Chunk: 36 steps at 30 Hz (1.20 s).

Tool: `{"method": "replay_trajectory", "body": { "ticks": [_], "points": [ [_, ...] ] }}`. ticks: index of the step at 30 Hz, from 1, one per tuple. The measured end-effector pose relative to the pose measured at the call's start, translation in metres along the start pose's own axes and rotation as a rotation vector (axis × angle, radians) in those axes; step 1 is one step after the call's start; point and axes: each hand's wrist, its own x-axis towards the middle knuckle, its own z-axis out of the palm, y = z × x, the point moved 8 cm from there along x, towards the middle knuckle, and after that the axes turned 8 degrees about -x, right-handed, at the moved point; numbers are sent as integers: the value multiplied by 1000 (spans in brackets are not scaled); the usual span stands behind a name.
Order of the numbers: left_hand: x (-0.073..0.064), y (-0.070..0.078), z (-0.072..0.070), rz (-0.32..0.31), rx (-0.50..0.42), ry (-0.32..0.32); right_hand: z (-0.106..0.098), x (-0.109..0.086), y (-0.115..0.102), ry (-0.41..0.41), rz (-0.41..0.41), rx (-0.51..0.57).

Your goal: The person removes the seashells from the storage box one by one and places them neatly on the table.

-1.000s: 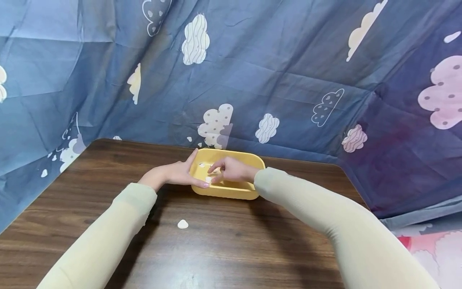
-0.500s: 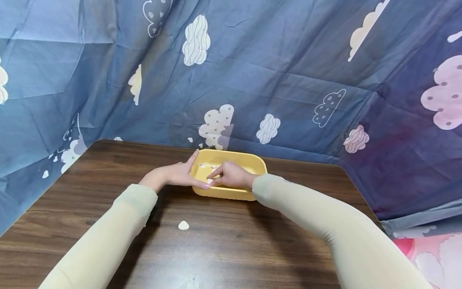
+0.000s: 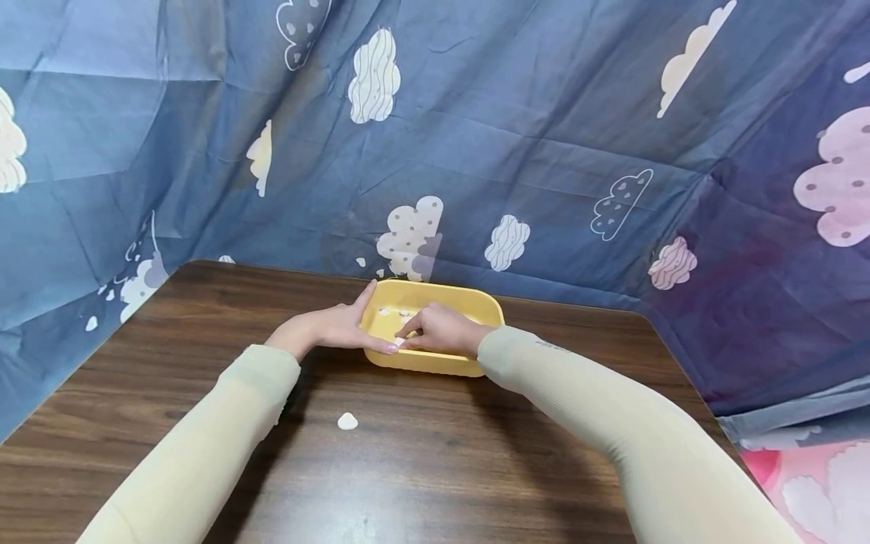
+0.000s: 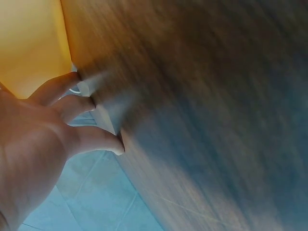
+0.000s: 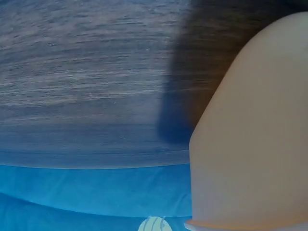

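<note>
A shallow yellow bin [image 3: 435, 364] stands near the table's far edge. My left hand [image 3: 336, 326] spans its left end, thumb over the front rim and index finger at the back corner. In the left wrist view, its other fingers [image 4: 98, 139] extend along the outside of the bin [image 4: 33, 43]. My right hand [image 3: 445, 330] reaches down inside, thumb and index finger pinching a small white shell-like piece [image 3: 399, 342] by the front wall. Similar pieces [image 3: 384, 311] lie on the bin's floor. The right wrist view misses the right hand.
One white shell-like piece [image 3: 347, 421] lies on the dark wooden table [image 3: 421, 468], nearer to me than the bin. A blue curtain [image 3: 462, 151] with printed clouds hangs right behind the table and along both sides.
My right thumb and index finger have closed together at the white piece near the front wall. The left hand and the bin stay in place.
</note>
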Motion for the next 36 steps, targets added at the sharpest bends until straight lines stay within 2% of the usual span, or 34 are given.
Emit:
{"method": "replay_trajectory", "body": {
  "ticks": [4,8,11,16,18,21,27,31,36],
  "points": [
    [-2,0,-2,-6,2,-3,-2,1,5,29,34,83],
    [-1,0,1,-17,7,-21,-11,-7,14,85,116,225],
    [1,1,1,-10,12,-13,-30,-15,17,174,151,265],
    [2,2,-3,-9,25,-2,-72,-29,13,296,208,266],
    [2,0,-3,-19,24,-8,-83,-36,10,332,235,282],
    [2,-3,-4,-25,17,-11,-90,-46,0,395,249,305],
    [2,1,-8,8,21,9,-75,-71,-43,483,202,368],
    [4,-1,-6,10,14,12,-54,-84,-72,445,184,442],
    [4,-4,-4,1,-4,10,-19,-88,-95,325,192,470]
  ]
}}
